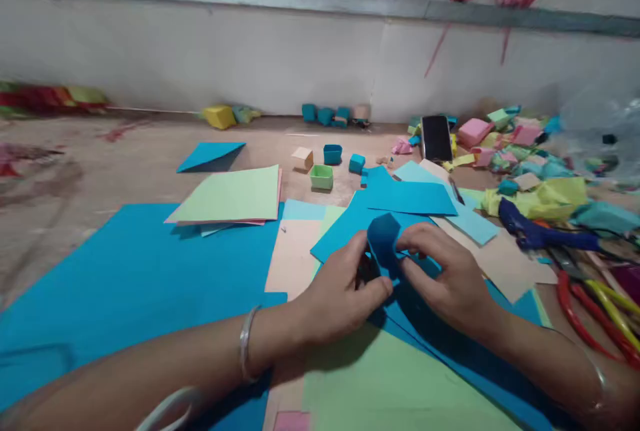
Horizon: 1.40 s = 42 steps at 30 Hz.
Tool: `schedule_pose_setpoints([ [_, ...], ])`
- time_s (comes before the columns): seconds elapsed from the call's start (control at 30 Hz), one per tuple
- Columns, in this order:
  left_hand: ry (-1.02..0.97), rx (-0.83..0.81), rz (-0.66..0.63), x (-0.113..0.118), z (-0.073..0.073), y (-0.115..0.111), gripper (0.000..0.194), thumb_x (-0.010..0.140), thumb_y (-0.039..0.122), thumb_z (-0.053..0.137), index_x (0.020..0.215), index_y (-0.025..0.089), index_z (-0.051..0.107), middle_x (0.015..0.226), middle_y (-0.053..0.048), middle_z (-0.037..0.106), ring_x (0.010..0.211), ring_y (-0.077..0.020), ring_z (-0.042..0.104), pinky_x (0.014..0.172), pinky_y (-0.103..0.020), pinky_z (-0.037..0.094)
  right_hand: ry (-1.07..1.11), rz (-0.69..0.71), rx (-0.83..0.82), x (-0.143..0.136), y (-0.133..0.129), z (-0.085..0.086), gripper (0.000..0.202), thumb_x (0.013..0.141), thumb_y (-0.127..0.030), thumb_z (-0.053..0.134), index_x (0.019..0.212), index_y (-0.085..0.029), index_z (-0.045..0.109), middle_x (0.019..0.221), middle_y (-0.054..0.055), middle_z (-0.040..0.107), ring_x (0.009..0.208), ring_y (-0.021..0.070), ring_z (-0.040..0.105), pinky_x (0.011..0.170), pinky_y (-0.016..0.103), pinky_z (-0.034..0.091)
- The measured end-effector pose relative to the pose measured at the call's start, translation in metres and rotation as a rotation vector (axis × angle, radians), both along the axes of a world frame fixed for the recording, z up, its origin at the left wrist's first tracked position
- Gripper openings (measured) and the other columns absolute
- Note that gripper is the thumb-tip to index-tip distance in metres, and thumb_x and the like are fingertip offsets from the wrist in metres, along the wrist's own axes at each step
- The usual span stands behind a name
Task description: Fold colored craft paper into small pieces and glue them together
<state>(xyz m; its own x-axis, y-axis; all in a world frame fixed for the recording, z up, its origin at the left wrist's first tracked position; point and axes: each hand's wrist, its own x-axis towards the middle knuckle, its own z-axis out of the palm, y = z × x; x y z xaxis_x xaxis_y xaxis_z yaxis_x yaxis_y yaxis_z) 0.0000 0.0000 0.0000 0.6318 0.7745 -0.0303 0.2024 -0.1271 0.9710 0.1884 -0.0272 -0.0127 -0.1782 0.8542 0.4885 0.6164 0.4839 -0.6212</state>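
A small folded piece of blue paper (pixel 384 237) stands upright between my hands, above the stacked sheets. My left hand (pixel 345 284) grips its left side and lower edge with thumb and fingers. My right hand (pixel 443 267) pinches its right edge, fingertips touching the paper. Under the hands lie a blue sheet (pixel 425 324) and a light green sheet (pixel 400 384). Just beyond are a blue paper strip (pixel 413 197) and small folded paper boxes: an open green one (pixel 321 177), an open blue one (pixel 333 153) and a cream one (pixel 303 159).
A large blue sheet (pixel 215 271) covers the left, with a light green sheet pile (pixel 235 194) on it. At right are red-handled scissors (pixel 575 311), a blue glue gun (pixel 545 227), a phone (pixel 437 138) and a heap of paper scraps (pixel 520 144). A wall stands behind.
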Motion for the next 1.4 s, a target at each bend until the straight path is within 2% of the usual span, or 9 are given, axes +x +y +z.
schedule_pose_setpoints([
  [0.27, 0.109, 0.162, 0.031, -0.002, -0.003, -0.002, 0.029, 0.081, 0.031, 0.063, 0.103, 0.017, 0.049, 0.089, -0.002, 0.050, 0.071, -0.0140, 0.045, 0.063, -0.030, 0.040, -0.163, -0.003, 0.139, -0.001, -0.001, -0.001, 0.014, 0.087, -0.012, 0.056, 0.093, -0.018, 0.067, 0.083, 0.006, 0.060, 0.079, 0.0185, 0.055, 0.068, 0.033, 0.045],
  [0.5, 0.163, 0.341, -0.004, -0.003, -0.008, -0.002, 0.035, 0.083, 0.020, 0.058, 0.117, 0.017, 0.050, 0.110, -0.008, 0.054, 0.093, -0.0207, 0.051, 0.081, -0.038, 0.044, 0.117, -0.175, -0.043, -0.009, -0.003, -0.002, 0.018, 0.078, -0.015, 0.066, 0.089, -0.021, 0.054, 0.090, 0.002, 0.061, 0.077, 0.0155, 0.057, 0.066, 0.029, 0.049],
  [0.57, 0.161, 0.382, -0.006, -0.004, -0.010, -0.002, 0.037, 0.083, 0.019, 0.057, 0.120, 0.017, 0.050, 0.116, -0.010, 0.055, 0.102, -0.0229, 0.051, 0.088, -0.040, 0.044, 0.137, -0.143, -0.105, -0.010, -0.003, -0.001, 0.021, 0.079, -0.015, 0.064, 0.097, -0.021, 0.056, 0.091, 0.002, 0.061, 0.076, 0.0149, 0.057, 0.065, 0.028, 0.050],
  [0.7, 0.158, 0.399, -0.010, -0.004, -0.010, -0.003, 0.046, 0.084, 0.018, 0.057, 0.129, 0.018, 0.047, 0.125, -0.011, 0.054, 0.113, -0.0252, 0.051, 0.095, -0.042, 0.043, 0.051, -0.039, -0.027, -0.007, -0.003, -0.001, 0.019, 0.080, -0.010, 0.059, 0.094, -0.022, 0.062, 0.097, 0.004, 0.062, 0.093, 0.0172, 0.058, 0.077, 0.028, 0.049],
  [0.83, 0.155, 0.291, 0.081, -0.002, -0.008, -0.006, 0.047, 0.083, 0.021, 0.060, 0.127, 0.018, 0.044, 0.111, -0.010, 0.061, 0.088, -0.0209, 0.059, 0.074, -0.037, 0.049, 0.057, -0.049, 0.014, -0.005, -0.003, -0.004, 0.022, 0.082, -0.008, 0.056, 0.099, -0.021, 0.061, 0.105, 0.004, 0.066, 0.102, 0.0170, 0.060, 0.088, 0.029, 0.048],
  [0.93, 0.126, 0.166, 0.140, -0.001, -0.008, -0.008, 0.041, 0.082, 0.024, 0.065, 0.118, 0.019, 0.046, 0.096, -0.005, 0.061, 0.069, -0.0143, 0.056, 0.060, -0.030, 0.047, 0.032, -0.086, 0.026, -0.004, -0.003, -0.005, 0.022, 0.085, -0.011, 0.054, 0.103, -0.022, 0.062, 0.103, 0.002, 0.068, 0.097, 0.0156, 0.063, 0.085, 0.027, 0.049],
  [1.03, 0.053, 0.126, 0.152, -0.001, -0.011, -0.007, 0.039, 0.080, 0.027, 0.071, 0.111, 0.022, 0.049, 0.099, -0.003, 0.061, 0.078, -0.0152, 0.060, 0.063, -0.029, 0.050, 0.038, -0.121, 0.016, -0.004, -0.002, -0.003, 0.019, 0.087, -0.014, 0.053, 0.101, -0.022, 0.063, 0.098, 0.001, 0.069, 0.089, 0.0154, 0.064, 0.078, 0.026, 0.050],
  [1.2, -0.102, 0.233, 0.202, -0.001, -0.016, -0.005, 0.030, 0.082, 0.023, 0.068, 0.109, 0.024, 0.055, 0.113, -0.004, 0.058, 0.098, -0.0172, 0.060, 0.078, -0.030, 0.055, 0.102, -0.156, -0.100, -0.005, -0.001, -0.001, 0.014, 0.089, -0.023, 0.056, 0.101, -0.023, 0.064, 0.092, 0.001, 0.069, 0.080, 0.0155, 0.064, 0.069, 0.026, 0.050],
  [1.4, -0.094, 0.284, 0.158, -0.001, -0.014, -0.004, 0.023, 0.083, 0.022, 0.067, 0.106, 0.024, 0.061, 0.114, -0.006, 0.060, 0.106, -0.0193, 0.058, 0.075, -0.028, 0.057, 0.091, -0.120, -0.068, -0.005, 0.000, -0.001, 0.012, 0.088, -0.018, 0.053, 0.096, -0.020, 0.062, 0.095, 0.003, 0.066, 0.085, 0.0149, 0.061, 0.072, 0.024, 0.049],
])
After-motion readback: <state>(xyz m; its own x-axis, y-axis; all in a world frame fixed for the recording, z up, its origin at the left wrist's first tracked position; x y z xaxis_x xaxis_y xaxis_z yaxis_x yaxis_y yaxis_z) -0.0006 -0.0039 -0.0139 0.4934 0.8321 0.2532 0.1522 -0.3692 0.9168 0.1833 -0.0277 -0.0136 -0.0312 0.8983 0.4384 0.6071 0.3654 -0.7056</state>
